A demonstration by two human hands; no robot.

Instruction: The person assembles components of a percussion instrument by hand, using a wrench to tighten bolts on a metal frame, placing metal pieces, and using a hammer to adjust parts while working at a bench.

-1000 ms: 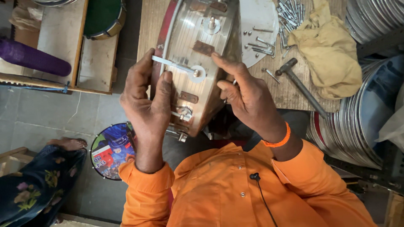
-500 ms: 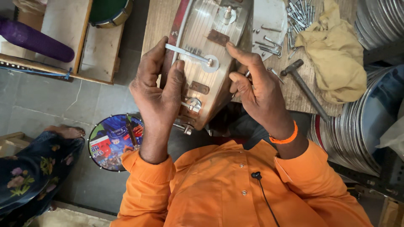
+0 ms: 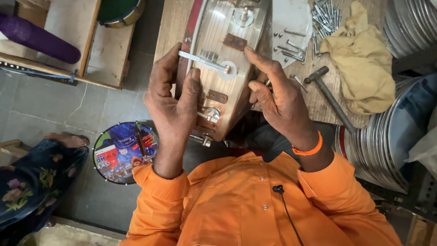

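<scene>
Wooden bench (image 3: 169,27): drum shell (image 3: 226,54) upright, edge-on between hands.

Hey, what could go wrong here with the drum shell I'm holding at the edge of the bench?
The metal drum shell juts past the bench edge, steadied by the left hand and right hand; it might tip off. Loose bolts and the hammer lie close enough to get knocked. Fingers near the tension rod could get pinched.

Place: small drum-making workshop
Evidence: wooden workbench (image 3: 170,27), hammer (image 3: 328,95), loose bolts (image 3: 325,16), stacked metal hoops (image 3: 378,146), printed drumhead (image 3: 120,152) on floor
</scene>
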